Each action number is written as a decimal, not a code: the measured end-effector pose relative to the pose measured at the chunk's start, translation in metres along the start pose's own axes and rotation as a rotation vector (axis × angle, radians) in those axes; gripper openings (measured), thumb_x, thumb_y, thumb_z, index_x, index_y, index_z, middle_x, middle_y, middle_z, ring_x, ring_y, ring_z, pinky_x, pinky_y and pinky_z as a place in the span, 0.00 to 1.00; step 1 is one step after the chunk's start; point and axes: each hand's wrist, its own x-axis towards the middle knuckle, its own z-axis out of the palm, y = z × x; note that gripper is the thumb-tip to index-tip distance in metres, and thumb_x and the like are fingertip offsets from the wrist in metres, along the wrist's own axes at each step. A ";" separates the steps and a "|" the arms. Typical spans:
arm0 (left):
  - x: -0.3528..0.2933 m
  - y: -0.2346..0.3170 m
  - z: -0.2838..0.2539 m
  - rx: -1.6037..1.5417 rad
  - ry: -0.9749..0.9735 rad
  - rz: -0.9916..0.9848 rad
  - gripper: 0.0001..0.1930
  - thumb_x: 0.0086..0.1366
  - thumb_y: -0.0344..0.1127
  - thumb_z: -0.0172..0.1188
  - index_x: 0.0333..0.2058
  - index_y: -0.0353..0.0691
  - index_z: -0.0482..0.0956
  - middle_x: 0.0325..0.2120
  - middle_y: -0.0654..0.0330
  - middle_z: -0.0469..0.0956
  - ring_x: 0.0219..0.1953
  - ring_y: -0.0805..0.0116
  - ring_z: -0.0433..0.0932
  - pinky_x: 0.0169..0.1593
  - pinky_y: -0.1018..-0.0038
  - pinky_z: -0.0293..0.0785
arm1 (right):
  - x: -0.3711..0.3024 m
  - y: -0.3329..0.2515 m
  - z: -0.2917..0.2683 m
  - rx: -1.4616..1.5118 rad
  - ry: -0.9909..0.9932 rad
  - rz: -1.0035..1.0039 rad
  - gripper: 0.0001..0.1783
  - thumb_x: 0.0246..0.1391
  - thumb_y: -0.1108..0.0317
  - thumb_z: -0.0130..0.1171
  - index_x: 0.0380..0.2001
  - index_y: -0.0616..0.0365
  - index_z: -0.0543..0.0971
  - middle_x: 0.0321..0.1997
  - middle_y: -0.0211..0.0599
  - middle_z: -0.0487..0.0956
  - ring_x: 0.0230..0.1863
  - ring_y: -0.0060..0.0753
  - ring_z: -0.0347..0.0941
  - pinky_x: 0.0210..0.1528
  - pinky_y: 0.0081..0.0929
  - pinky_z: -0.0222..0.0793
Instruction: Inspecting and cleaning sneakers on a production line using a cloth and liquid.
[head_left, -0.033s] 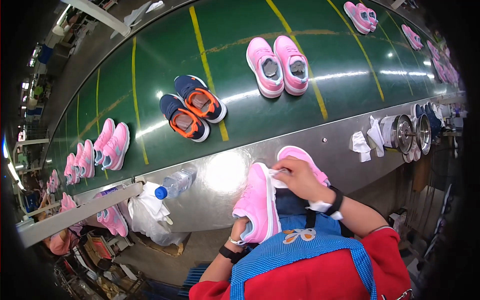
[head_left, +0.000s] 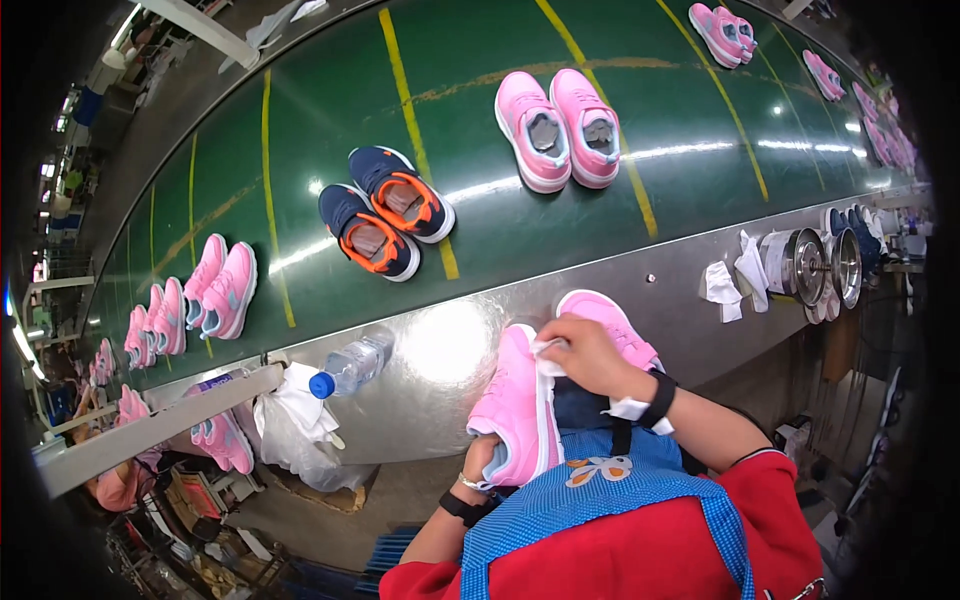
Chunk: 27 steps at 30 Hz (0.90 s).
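Noted on the steel table [head_left: 420,420], left of the right-hand fingers [head_left: 572,340]: clear bottle [head_left: 362,364] with blue cap [head_left: 321,385]; farther left, white cloth [head_left: 295,405] and plastic bag [head_left: 300,455]. Observed ahead-left of the fingers: navy-and-orange shoes [head_left: 385,218] on green belt [head_left: 460,130] with yellow stripes [head_left: 398,80]. Found well right of them: white rags [head_left: 721,290] beside round metal reels [head_left: 806,265]

Green belt [head_left: 330,120]: pink sneaker pairs [head_left: 522,100], navy-orange pair [head_left: 405,200]. Steel ledge [head_left: 690,335]: bottle [head_left: 358,362], white cloths [head_left: 721,290], pink shoe [head_left: 603,312].
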 end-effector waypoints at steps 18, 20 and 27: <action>0.010 0.006 -0.030 0.331 -0.132 0.183 0.20 0.67 0.36 0.38 0.54 0.32 0.58 0.49 0.55 0.67 0.49 0.68 0.69 0.52 0.72 0.66 | 0.041 0.015 0.056 -0.330 0.139 0.002 0.05 0.43 0.74 0.53 0.26 0.63 0.74 0.27 0.46 0.71 0.31 0.49 0.68 0.34 0.36 0.63; 0.004 0.010 -0.025 0.177 -0.123 0.182 0.20 0.67 0.37 0.37 0.54 0.33 0.58 0.49 0.55 0.67 0.49 0.68 0.68 0.51 0.73 0.67 | 0.021 0.001 0.056 -0.251 0.076 0.045 0.05 0.43 0.75 0.53 0.26 0.63 0.74 0.27 0.46 0.71 0.31 0.49 0.68 0.33 0.36 0.63; 0.011 0.005 -0.037 0.386 -0.127 0.246 0.19 0.67 0.36 0.38 0.53 0.33 0.60 0.48 0.55 0.68 0.49 0.69 0.68 0.50 0.73 0.67 | 0.032 0.002 0.060 -0.297 0.059 -0.080 0.06 0.41 0.77 0.54 0.27 0.63 0.76 0.26 0.44 0.70 0.31 0.46 0.69 0.34 0.34 0.65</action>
